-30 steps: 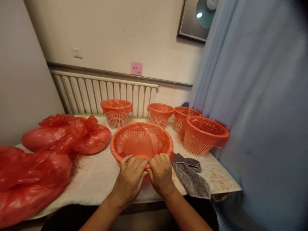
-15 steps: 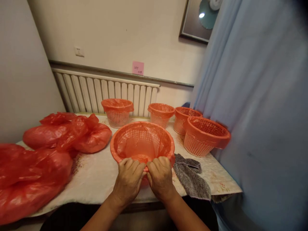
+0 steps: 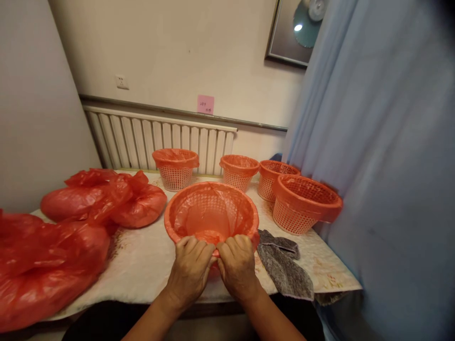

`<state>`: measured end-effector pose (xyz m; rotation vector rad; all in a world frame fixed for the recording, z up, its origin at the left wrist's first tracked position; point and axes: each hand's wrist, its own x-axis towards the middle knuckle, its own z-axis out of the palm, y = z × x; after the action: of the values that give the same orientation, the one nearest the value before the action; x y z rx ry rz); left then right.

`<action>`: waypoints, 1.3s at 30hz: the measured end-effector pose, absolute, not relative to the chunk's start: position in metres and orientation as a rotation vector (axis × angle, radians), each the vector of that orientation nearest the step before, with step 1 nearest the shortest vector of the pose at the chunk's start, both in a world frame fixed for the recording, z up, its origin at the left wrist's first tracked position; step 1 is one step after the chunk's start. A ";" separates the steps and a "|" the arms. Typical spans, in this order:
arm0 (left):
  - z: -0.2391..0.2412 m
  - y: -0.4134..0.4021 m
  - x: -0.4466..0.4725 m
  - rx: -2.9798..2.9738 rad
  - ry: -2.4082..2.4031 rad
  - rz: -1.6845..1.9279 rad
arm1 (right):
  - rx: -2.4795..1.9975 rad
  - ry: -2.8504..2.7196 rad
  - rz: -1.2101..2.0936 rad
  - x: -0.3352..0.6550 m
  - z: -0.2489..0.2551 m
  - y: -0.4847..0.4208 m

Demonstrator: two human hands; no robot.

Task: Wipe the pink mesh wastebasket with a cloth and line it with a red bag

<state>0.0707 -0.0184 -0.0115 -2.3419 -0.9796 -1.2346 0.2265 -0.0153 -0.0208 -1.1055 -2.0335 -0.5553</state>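
In front of me on the table stands a round plastic basket (image 3: pixel 209 208) with a red plastic bag lining it and folded over its rim. My left hand (image 3: pixel 194 265) is closed over the near rim, gripping the bag's edge with it. Right beside it, my right hand (image 3: pixel 237 263) is closed on the same stretch of rim and bag. The fingertips are hidden inside the rim. A grey cloth (image 3: pixel 284 265) lies just right of this basket.
Several more lined baskets stand behind and to the right, among them a back-left basket (image 3: pixel 176 175) and a right-hand basket (image 3: pixel 296 218). Full red plastic bags (image 3: pixel 53 265) cover the table's left side. A blue curtain (image 3: pixel 384 180) borders the right; a radiator (image 3: pixel 149 132) is behind.
The whole view has shifted slightly, with everything a little lower in the picture. Both hands keep their grip on the near rim and the bag; the basket stays in place.
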 end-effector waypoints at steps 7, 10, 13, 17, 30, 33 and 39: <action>-0.010 -0.016 0.071 -2.354 -1.000 -1.213 | -1.056 -2.096 -0.564 0.237 -0.014 -0.009; -0.010 -0.014 0.071 -2.347 -0.996 -1.188 | -1.016 -2.141 -0.528 0.253 -0.013 -0.003; -0.009 -0.012 0.071 -2.344 -0.995 -1.168 | -0.951 -2.181 -0.460 0.274 -0.014 0.009; -0.008 -0.008 0.072 -2.344 -0.996 -1.171 | -0.817 -2.183 -0.381 0.303 -0.016 0.032; -0.007 -0.006 0.065 -2.359 -0.998 -1.141 | -1.072 -2.146 -0.293 0.346 0.000 0.034; -0.008 -0.005 0.065 -2.358 -1.000 -1.140 | -1.149 -2.101 -0.274 0.332 0.012 0.007; -0.012 -0.005 0.062 -2.339 -0.984 -1.188 | -1.148 -2.174 -0.111 0.286 0.000 -0.008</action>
<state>0.0617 -0.0054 -0.0121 -2.3388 -0.9838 -1.1881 0.2861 -0.0080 0.0001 -1.1479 -2.1735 -0.1106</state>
